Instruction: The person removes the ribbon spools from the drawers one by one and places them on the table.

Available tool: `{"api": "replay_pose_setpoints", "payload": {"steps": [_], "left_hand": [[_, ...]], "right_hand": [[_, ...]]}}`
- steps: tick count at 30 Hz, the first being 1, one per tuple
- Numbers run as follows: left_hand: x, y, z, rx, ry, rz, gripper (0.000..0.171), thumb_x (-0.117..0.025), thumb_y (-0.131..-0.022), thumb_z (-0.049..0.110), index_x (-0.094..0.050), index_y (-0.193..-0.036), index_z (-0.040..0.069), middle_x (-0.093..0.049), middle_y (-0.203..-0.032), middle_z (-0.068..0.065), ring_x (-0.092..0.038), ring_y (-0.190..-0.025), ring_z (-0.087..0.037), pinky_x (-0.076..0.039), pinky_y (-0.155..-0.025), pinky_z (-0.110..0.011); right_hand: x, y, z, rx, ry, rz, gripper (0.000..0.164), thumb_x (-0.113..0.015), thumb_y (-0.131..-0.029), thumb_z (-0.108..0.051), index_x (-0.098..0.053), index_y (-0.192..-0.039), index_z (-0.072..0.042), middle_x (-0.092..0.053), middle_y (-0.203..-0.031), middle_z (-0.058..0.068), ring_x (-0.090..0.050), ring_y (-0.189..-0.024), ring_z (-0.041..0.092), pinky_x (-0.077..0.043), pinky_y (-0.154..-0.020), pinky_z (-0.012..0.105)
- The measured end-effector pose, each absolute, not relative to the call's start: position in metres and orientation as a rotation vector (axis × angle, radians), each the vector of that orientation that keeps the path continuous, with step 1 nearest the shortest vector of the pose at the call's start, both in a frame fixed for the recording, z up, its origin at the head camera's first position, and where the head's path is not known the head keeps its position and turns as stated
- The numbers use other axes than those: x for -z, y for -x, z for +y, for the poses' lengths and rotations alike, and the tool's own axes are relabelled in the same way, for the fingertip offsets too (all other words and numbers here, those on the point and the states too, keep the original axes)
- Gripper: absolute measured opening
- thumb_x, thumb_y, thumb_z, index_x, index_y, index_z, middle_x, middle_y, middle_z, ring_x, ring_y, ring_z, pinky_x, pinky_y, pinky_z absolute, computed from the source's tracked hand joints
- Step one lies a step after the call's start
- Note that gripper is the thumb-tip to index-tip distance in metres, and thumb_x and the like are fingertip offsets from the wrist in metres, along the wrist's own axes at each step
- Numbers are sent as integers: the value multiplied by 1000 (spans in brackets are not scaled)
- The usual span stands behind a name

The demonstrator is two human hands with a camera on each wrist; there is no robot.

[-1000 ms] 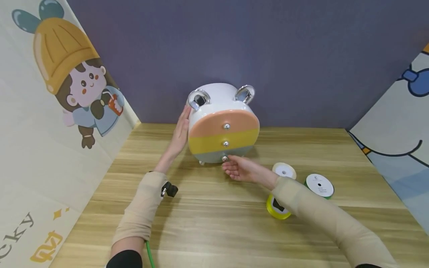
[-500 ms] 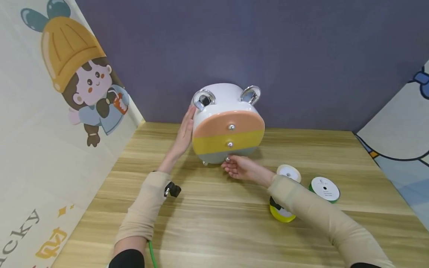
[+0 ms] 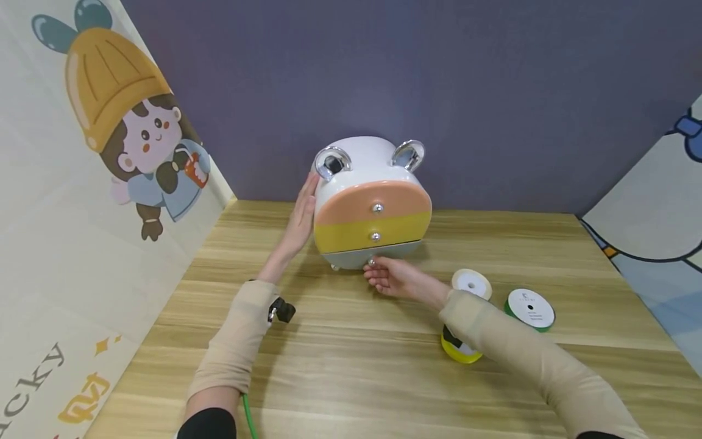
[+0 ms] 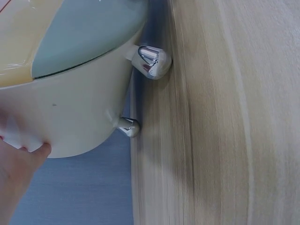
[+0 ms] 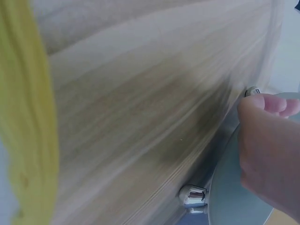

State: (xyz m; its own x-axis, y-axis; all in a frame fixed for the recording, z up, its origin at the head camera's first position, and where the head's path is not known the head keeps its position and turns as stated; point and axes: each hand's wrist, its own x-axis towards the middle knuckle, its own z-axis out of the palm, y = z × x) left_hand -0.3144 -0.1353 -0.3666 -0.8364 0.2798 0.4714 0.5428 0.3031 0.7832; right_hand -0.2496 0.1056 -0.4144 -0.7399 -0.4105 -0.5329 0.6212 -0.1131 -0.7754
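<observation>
A small white drawer cabinet (image 3: 364, 160) with silver ears stands on short silver feet at the back of the table. Its front has an orange drawer (image 3: 351, 204), a yellow drawer (image 3: 345, 238) and a grey-green bottom drawer (image 3: 345, 260), each with a silver knob. My left hand (image 3: 298, 225) lies along the cabinet's left side, fingers fairly straight; the left wrist view shows its fingertips against the white wall. My right hand (image 3: 396, 276) pinches the bottom drawer's knob (image 3: 372, 261). A thin dark gap shows along that drawer's top edge.
Right of the cabinet lie a cream-edged ribbon spool (image 3: 471, 284), a green ribbon spool (image 3: 529, 309) and a yellow ribbon spool (image 3: 462, 352), partly under my right forearm. A purple-grey wall (image 3: 466, 122) rises behind the table (image 3: 329, 366).
The bottom drawer has come slightly forward, opening a dark gap above it, with my right hand on its knob. My left hand stays at the cabinet's side. The head view has shifted a little.
</observation>
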Motion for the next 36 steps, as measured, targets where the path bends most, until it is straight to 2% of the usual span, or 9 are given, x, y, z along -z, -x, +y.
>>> {"api": "replay_pose_setpoints", "payload": {"steps": [4,5,13,18,25,36], "left_hand": [[368,315,-135,1556,756,-2326,51,-22,-108,17,-18,-159,13,-6,-169,-9,-5,-157,-28,-5,-126,-56],[364,311,-135,1561,758,-2328,52,-22,-107,13,-19,-159,10,-7,-169,-12,-5,-157,-30,-5,-126,-57],[361,308,-135,1538,755,-2338,51,-23,-107,11,-20,-159,8,-8,-168,-16,-7,-157,-30,-7,-127,-55],[362,310,-134,1538,771,-2314,52,-22,-107,11,-19,-158,6,-8,-167,-18,-7,-156,-36,-6,-126,-58],[363,310,-135,1542,774,-2309,51,-23,-107,11,-19,-158,5,-8,-168,-16,-6,-157,-33,-6,-127,-55],[363,309,-136,1537,785,-2298,51,-23,-107,10,-20,-158,4,-9,-168,-16,-6,-156,-36,-5,-127,-55]], "right_hand": [[415,244,107,1909,-238,1461,34,-37,-108,-29,-61,-96,-8,-69,-75,-6,-60,-65,4,-49,-63,15],[415,243,108,1909,-241,1459,35,-37,-108,-29,-61,-96,-8,-69,-75,-6,-60,-65,4,-49,-63,15],[417,223,111,1889,-222,1468,35,-36,-108,-29,-61,-97,-8,-70,-75,-7,-61,-64,3,-49,-62,15],[419,210,113,1895,-192,1446,35,-35,-108,-27,-61,-96,-7,-70,-74,-6,-62,-64,3,-50,-63,15],[421,189,115,1886,-145,1418,37,-34,-108,-24,-62,-90,-10,-70,-74,-7,-62,-64,2,-50,-63,14],[424,157,123,1861,-62,1400,33,-33,-108,-22,-61,-95,-10,-69,-76,-10,-60,-66,-1,-49,-65,12]]}}
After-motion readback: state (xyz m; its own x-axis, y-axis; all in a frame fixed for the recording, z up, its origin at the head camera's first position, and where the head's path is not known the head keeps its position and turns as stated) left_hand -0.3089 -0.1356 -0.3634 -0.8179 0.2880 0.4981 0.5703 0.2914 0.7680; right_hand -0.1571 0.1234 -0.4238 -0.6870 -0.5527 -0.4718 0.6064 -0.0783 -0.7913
